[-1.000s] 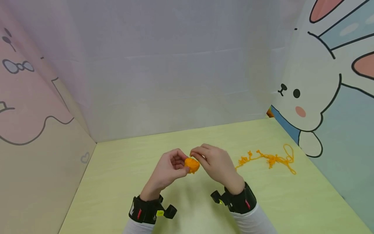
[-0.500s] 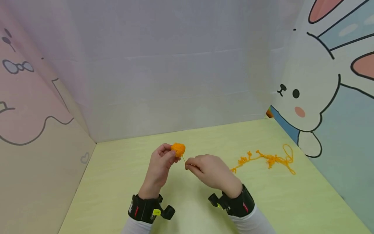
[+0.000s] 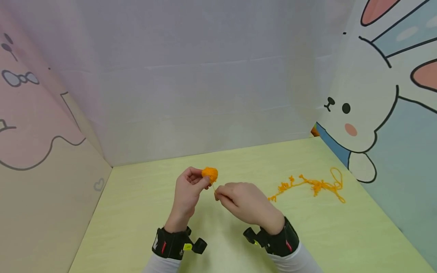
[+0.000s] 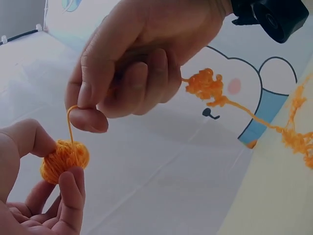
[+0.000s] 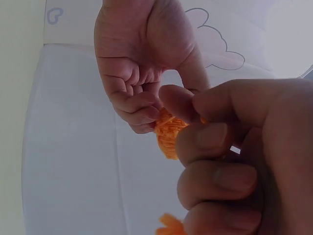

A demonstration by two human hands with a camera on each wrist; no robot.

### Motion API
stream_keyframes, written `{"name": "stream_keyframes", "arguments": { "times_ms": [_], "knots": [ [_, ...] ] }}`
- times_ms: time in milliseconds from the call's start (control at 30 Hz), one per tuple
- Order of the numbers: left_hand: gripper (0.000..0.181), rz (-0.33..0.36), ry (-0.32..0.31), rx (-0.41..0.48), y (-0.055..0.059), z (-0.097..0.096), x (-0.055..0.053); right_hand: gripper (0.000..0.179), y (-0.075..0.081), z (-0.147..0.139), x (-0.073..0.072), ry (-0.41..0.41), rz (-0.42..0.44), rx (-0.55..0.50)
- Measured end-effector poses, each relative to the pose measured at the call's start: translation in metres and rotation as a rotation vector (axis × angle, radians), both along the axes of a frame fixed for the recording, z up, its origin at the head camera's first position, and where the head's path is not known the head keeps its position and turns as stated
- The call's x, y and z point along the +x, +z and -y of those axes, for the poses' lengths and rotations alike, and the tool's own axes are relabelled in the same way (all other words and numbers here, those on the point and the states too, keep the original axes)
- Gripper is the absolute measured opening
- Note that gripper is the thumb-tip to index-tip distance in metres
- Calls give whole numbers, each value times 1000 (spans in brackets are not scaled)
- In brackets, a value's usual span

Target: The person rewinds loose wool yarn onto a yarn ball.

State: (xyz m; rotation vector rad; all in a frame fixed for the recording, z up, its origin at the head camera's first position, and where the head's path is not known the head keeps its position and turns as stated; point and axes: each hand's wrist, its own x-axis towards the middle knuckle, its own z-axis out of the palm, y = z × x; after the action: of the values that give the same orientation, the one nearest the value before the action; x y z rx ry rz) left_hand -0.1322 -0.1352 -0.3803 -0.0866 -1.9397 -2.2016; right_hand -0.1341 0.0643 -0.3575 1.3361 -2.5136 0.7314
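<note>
A small ball of orange yarn [image 3: 209,174] is pinched between the thumb and fingers of my left hand [image 3: 188,191], held up above the table. From it a short strand [image 4: 70,128] runs to my right hand [image 3: 243,201], whose thumb and index finger pinch it. In the left wrist view the wound ball [image 4: 63,161] sits at the fingertips, and the right hand [image 4: 129,63] is just above it with its other fingers curled. Behind the right hand a knotted tail of orange yarn [image 4: 203,85] leads away. The right wrist view shows the ball [image 5: 168,137] partly hidden by fingers.
Loose orange yarn [image 3: 317,186], tangled and looped at its end, lies on the pale yellow-green table [image 3: 143,212] to the right. A pale curtain-like wall [image 3: 205,94] closes off the back. Printed panels stand left and right, the right one showing a rabbit [image 3: 368,125].
The left hand has moved up and left with the ball. The right hand has come down and left, and a strand now shows stretched between them. The last half second brought little movement.
</note>
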Motion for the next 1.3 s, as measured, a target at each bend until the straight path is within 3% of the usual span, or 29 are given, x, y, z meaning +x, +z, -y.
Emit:
{"name": "stream_keyframes", "arguments": {
  "times_ms": [233, 400, 533, 1067, 1300],
  "knots": [
    [22, -10, -72, -109, -2, 1, 0, 7, 1, -6, -4, -49, -148, -128],
    [22, 15, -151, -225, -2, 1, 2, 7, 3, -8, -7, -87, -208, -174],
    [22, 23, -206, -261, -1, 1, 4, 9, 3, -10, -9, -103, -242, -192],
    [23, 19, -385, -303, 2, 3, 10, 10, -6, -9, -16, -161, -235, -207],
    [22, 3, -476, -254, 1, 6, 11, 10, -10, -7, -18, -169, -202, -204]
  ]
}}
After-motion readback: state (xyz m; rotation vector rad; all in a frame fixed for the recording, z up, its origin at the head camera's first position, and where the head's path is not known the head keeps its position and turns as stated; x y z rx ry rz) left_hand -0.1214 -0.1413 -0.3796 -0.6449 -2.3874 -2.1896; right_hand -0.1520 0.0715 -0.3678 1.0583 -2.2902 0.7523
